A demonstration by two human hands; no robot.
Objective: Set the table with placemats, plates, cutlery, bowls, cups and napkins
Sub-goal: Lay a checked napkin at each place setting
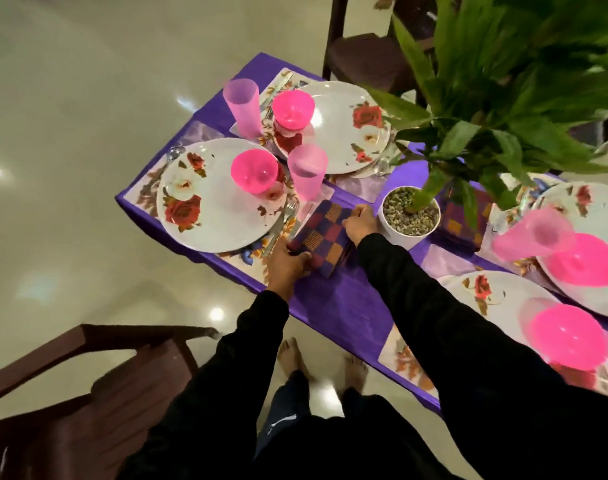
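A folded checked napkin point(325, 235) in purple, red and orange lies on the purple tablecloth point(344, 306) beside the near-left place setting. My left hand point(287, 266) grips its near corner. My right hand point(359, 223) pinches its far right edge. To the left sits a white rose-patterned plate point(212, 209) with a pink bowl point(255, 171) on it, a pink cup point(307, 173) and a fork point(281, 223) at the plate's right. Another checked napkin point(465, 216) lies behind the plant pot.
A white pot point(409, 216) with a leafy plant point(503, 98) stands right of my right hand. More plates, pink bowls and cups fill the far-left and right settings. A dark wooden chair point(88, 393) is at bottom left, another point(364, 46) behind the table.
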